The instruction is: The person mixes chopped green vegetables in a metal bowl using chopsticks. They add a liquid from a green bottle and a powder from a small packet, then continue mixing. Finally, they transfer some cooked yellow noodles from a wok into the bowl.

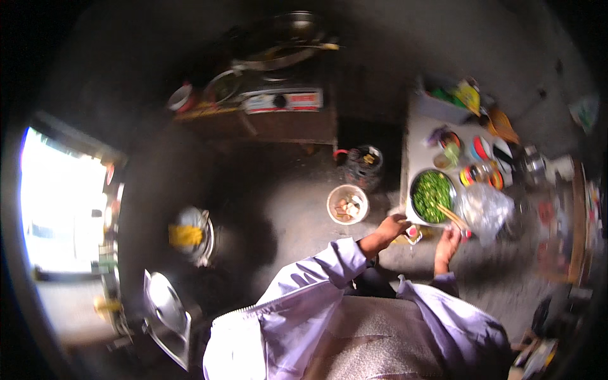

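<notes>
A metal bowl (454,186) of chopped green vegetables (430,194) stands at the near end of the light-topped table (412,142). Wooden chopsticks (452,216) lean out over its right rim. My left hand (392,227) is at the table's near left corner, fingers bent; blur hides whether it grips anything. Close by it, below the table edge, is a plastic bottle (414,233) with a red cap. My right hand (447,243) is just below the bowl, its fingertips by the chopsticks and a small red-capped item (466,234). Whether it holds either is unclear.
A clear plastic bag (487,209) and several jars (475,175) crowd the table's right side. On the floor stand a white bucket (347,222) with scraps and a dark cylindrical stove (363,166). A gas cooker (282,100) sits on a counter behind. A metal-lidded pot (166,301) is left.
</notes>
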